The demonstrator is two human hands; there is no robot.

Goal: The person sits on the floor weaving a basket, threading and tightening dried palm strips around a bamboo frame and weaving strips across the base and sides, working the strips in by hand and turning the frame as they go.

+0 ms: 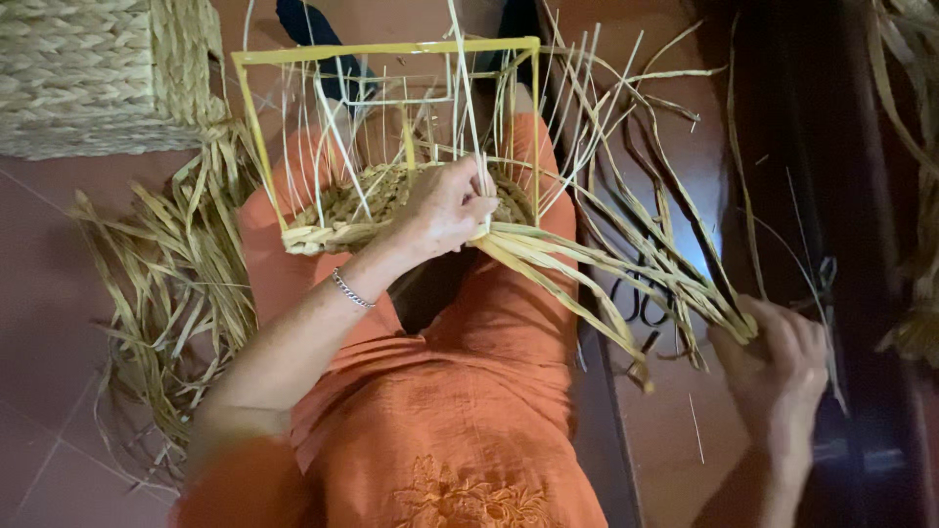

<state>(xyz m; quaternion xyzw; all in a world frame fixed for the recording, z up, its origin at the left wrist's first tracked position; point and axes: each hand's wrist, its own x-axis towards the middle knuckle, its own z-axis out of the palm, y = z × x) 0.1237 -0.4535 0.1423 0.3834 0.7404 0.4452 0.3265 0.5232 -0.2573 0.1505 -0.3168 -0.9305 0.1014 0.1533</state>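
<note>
The half-woven basket (391,200) sits on the lap, in a yellow frame (381,49); the left hand (445,210) presses its rim at the frame's 5 o'clock corner, fingers curled shut on the strands' (597,269) root; the strands' long axis runs toward 4 o'clock to the right hand (778,367), whose fingers close narrowly on their ends; the left hand is nearer the weave; loose straw (176,284) lies on the floor at 9 o'clock.

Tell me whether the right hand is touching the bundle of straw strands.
Touching. The head view shows the right hand with its fingers closed around the far end of the straw strands.
</note>
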